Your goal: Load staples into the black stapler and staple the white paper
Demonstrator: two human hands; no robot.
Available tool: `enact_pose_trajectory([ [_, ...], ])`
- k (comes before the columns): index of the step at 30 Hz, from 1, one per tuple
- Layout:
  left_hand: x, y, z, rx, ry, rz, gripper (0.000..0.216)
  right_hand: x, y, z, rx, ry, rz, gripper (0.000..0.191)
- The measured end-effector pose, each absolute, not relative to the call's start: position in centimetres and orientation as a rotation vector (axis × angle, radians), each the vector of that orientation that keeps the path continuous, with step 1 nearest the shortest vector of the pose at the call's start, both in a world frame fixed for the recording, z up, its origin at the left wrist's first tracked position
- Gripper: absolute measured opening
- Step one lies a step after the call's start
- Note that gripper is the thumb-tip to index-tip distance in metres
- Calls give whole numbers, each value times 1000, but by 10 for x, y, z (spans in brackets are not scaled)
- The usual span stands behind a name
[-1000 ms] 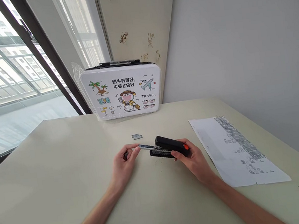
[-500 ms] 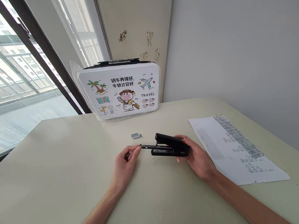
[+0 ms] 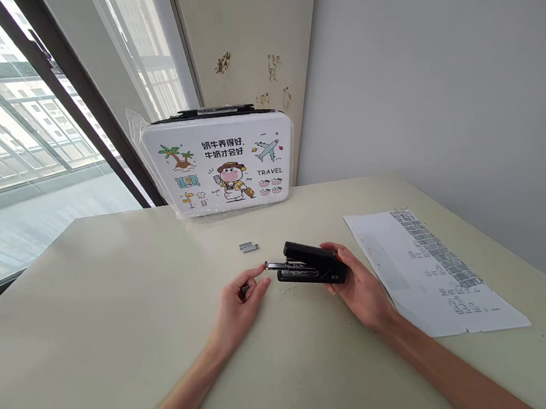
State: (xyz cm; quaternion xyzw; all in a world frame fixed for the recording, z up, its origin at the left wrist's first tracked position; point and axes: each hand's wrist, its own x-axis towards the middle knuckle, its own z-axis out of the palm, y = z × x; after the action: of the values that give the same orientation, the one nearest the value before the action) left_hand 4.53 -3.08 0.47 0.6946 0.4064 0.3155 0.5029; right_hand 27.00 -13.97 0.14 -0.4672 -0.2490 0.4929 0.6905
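A black stapler (image 3: 316, 264) is held above the table, its top arm raised from the base and its metal staple rail (image 3: 276, 266) sticking out toward the left. My right hand (image 3: 362, 289) wraps around the stapler's right end. At the rail's outer tip is the index fingertip of my left hand (image 3: 239, 305), touching it, with the thumb apart below. The other left fingers are curled over something small and dark that I cannot make out. Grey staple strips (image 3: 249, 247) lie on the table just beyond my left hand.
A white printed case (image 3: 222, 164) in clear plastic stands at the back of the table (image 3: 95, 327). To the right lies a sheet of paper (image 3: 387, 270) with rows of staples and print. Loose staples (image 3: 288, 290) are scattered below the stapler. A window is at left.
My left hand has moved right, and the rail now sticks out less from the stapler. The left thumb has come away from the rail's tip. My right hand has barely moved.
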Motion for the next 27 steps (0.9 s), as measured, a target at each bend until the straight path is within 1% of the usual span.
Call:
enact_pose_trajectory([
  [5,48,-40,-5,1845,882,719,44,261,-137,1,-1065,-609,1106,35],
  [11,51,-48,-5,1910,969,707,48,258,-134,-6,-1127,-623,1071,32],
  [16,53,-51,-1,1836,1000,724,39,259,-136,-4,-1293,-773,1017,40],
  [19,51,-47,2,1669,996,789,30,263,-136,-5,-1450,-870,913,47],
  [22,47,-39,6,1391,954,819,26,272,-131,-13,-1516,-833,760,48],
  [27,48,-30,12,745,671,773,20,279,-103,-26,-1603,-855,506,49],
])
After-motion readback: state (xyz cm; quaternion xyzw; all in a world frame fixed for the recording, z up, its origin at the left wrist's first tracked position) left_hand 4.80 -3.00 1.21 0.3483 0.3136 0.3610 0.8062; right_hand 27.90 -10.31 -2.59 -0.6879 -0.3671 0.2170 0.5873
